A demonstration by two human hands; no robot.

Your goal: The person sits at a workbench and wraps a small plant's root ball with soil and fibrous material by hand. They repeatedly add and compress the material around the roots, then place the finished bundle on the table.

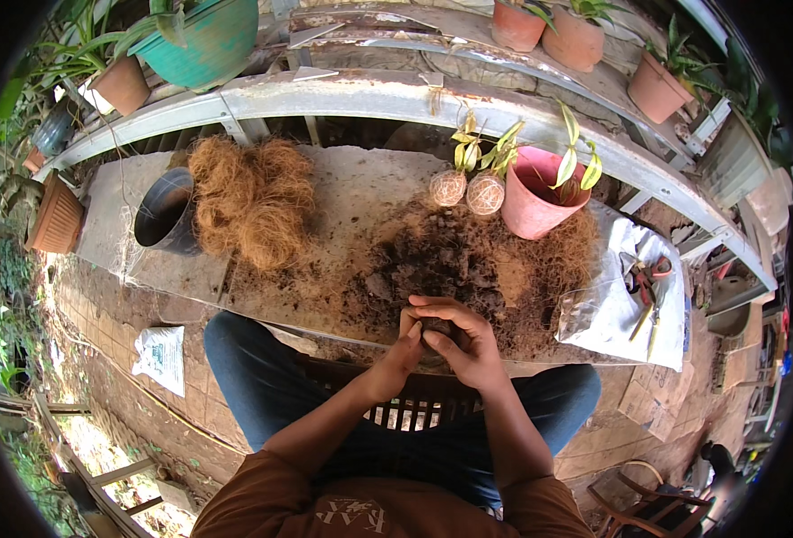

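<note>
Cupped together at the table's near edge, my left hand (403, 350) and my right hand (465, 339) close around a dark lump of soil (438, 327). Fingers hide most of the lump. Just beyond them spreads a heap of dark potting soil (430, 262) mixed with fibres. Past the heap lie two string-wrapped balls, the left one (448, 188) and the right one (485, 193), with leafy stems rising behind them. A pink pot (537, 202) beside them holds variegated leafy cuttings (569, 165).
Coconut fibre (255, 202) lies in a pile at left beside a tipped black pot (165, 214). On the right, pliers and cutters (646, 289) rest on a white sack (618, 323). A metal rack (383, 101) with potted plants runs behind the table. A white bag (159, 360) sits on the floor.
</note>
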